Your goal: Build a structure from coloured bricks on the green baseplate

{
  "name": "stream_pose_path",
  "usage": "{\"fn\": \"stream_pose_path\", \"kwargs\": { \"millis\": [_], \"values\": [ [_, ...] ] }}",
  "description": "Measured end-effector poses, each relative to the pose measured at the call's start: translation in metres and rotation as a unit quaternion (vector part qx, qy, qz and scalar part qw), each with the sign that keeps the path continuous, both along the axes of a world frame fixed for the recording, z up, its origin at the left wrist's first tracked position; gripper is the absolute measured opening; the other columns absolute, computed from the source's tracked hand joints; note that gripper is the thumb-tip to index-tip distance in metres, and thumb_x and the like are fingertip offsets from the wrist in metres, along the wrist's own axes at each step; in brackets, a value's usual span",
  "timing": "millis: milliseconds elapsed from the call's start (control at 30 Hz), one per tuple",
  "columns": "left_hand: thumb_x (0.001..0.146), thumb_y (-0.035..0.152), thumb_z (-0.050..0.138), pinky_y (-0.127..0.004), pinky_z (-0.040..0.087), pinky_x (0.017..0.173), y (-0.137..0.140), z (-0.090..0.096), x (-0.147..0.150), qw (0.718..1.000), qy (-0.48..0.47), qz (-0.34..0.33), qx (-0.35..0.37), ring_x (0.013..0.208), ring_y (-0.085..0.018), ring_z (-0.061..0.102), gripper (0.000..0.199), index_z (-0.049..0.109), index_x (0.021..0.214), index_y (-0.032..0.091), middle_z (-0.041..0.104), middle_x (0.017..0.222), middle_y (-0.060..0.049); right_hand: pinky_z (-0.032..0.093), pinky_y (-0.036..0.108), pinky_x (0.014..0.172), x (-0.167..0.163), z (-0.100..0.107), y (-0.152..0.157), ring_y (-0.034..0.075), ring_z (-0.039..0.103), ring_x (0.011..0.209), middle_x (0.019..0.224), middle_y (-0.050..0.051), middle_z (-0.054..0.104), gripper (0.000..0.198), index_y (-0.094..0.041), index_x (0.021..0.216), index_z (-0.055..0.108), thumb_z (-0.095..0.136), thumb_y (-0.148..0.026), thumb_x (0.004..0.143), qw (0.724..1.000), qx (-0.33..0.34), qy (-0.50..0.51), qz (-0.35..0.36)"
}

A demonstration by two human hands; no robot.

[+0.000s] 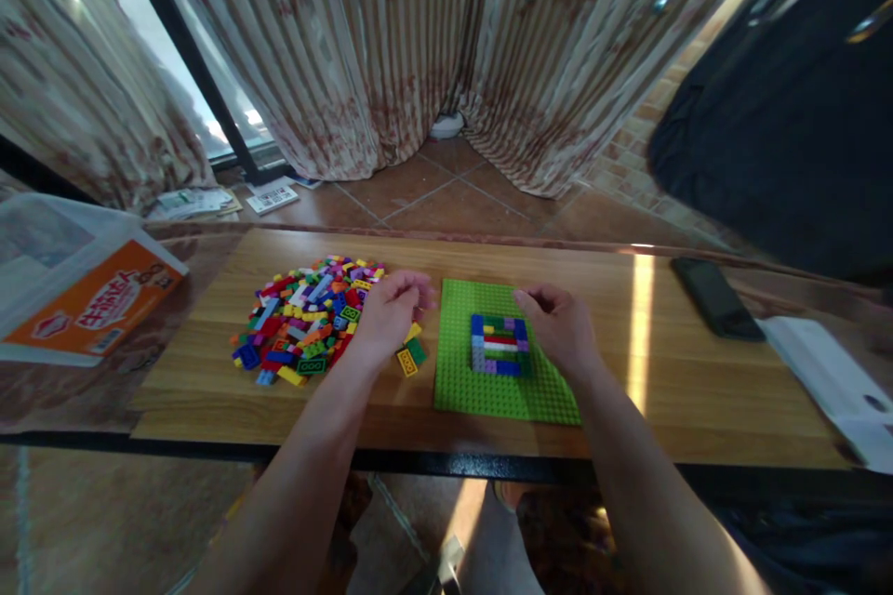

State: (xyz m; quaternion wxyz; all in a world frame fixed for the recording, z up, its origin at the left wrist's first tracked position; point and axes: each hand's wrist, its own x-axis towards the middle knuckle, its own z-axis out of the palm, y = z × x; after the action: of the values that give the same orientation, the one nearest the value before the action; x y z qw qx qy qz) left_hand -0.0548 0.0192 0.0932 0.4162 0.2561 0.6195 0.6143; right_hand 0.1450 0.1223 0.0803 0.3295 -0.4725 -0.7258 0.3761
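Brick structure (500,344) lies between left hand (392,309) and nearer right hand (564,327) (both curled; whether gripping, I can't tell).

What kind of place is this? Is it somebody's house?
It looks like a room in a home, though I can't be sure: long patterned curtains hang down to a tiled floor, and colourful toy bricks are heaped on a wooden table.
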Motion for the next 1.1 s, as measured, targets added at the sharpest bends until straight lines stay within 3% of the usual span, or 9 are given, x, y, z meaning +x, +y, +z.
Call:
{"fn": "stream_pose_path", "kwargs": {
  "millis": [133, 267, 433, 733, 933, 1100],
  "values": [
    [0.077, 0.006, 0.048, -0.019, 0.047, 0.056, -0.006, 0.004, -0.026, 0.994, 0.097, 0.043, 0.0, 0.062, -0.009, 0.062, 0.02, 0.063, 0.087, 0.013, 0.068, 0.08, -0.002, 0.042, 0.028, 0.061, -0.014, 0.007, -0.02, 0.014, 0.056, 0.061, 0.066, 0.001, 0.065, 0.024, -0.017, 0.075, 0.068, 0.058, -0.037, 0.083, 0.998, 0.054, -0.007, 0.014],
    [0.075, 0.005, 0.047, -0.021, 0.05, 0.06, -0.014, -0.002, -0.048, 0.986, 0.159, 0.06, 0.004, 0.064, -0.01, 0.064, 0.025, 0.064, 0.091, 0.014, 0.068, 0.082, -0.002, 0.043, 0.027, 0.065, -0.032, 0.006, -0.049, 0.014, 0.057, 0.068, 0.077, 0.002, 0.066, 0.018, -0.019, 0.08, 0.068, 0.057, -0.031, 0.087, 0.989, 0.089, -0.018, 0.114],
    [0.073, 0.002, 0.045, -0.023, 0.053, 0.065, -0.019, -0.011, -0.062, 0.971, 0.238, 0.032, -0.006, 0.071, -0.012, 0.066, 0.032, 0.065, 0.095, 0.015, 0.07, 0.086, -0.002, 0.046, 0.029, 0.074, -0.048, -0.006, -0.07, 0.016, 0.062, 0.082, 0.088, 0.003, 0.067, 0.015, -0.021, 0.086, 0.068, 0.054, -0.023, 0.09, 0.965, 0.134, -0.04, 0.222],
    [0.078, 0.002, 0.045, -0.027, 0.054, 0.079, -0.028, -0.005, -0.058, 0.925, 0.365, -0.102, -0.033, 0.085, -0.015, 0.067, 0.031, 0.066, 0.097, 0.015, 0.072, 0.092, -0.005, 0.049, 0.036, 0.091, -0.071, -0.019, -0.073, 0.021, 0.061, 0.101, 0.107, 0.008, 0.064, 0.023, -0.021, 0.107, 0.067, 0.05, -0.021, 0.092, 0.95, 0.173, -0.081, 0.247],
    [0.075, -0.002, 0.044, -0.027, 0.052, 0.084, -0.032, 0.002, -0.056, 0.901, 0.412, -0.12, -0.062, 0.091, -0.017, 0.067, 0.037, 0.067, 0.099, 0.014, 0.073, 0.097, -0.006, 0.048, 0.044, 0.097, -0.084, -0.027, -0.077, 0.026, 0.055, 0.115, 0.122, 0.012, 0.058, 0.03, -0.022, 0.119, 0.065, 0.052, -0.026, 0.092, 0.929, 0.22, -0.125, 0.271],
    [0.078, 0.0, 0.042, -0.028, 0.052, 0.085, -0.033, 0.002, -0.058, 0.905, 0.402, -0.12, -0.064, 0.092, -0.017, 0.067, 0.035, 0.067, 0.099, 0.013, 0.073, 0.099, -0.007, 0.049, 0.044, 0.096, -0.084, -0.029, -0.074, 0.025, 0.056, 0.113, 0.121, 0.012, 0.058, 0.023, -0.022, 0.107, 0.07, 0.053, -0.024, 0.091, 0.932, 0.218, -0.105, 0.271]
  ]
}}
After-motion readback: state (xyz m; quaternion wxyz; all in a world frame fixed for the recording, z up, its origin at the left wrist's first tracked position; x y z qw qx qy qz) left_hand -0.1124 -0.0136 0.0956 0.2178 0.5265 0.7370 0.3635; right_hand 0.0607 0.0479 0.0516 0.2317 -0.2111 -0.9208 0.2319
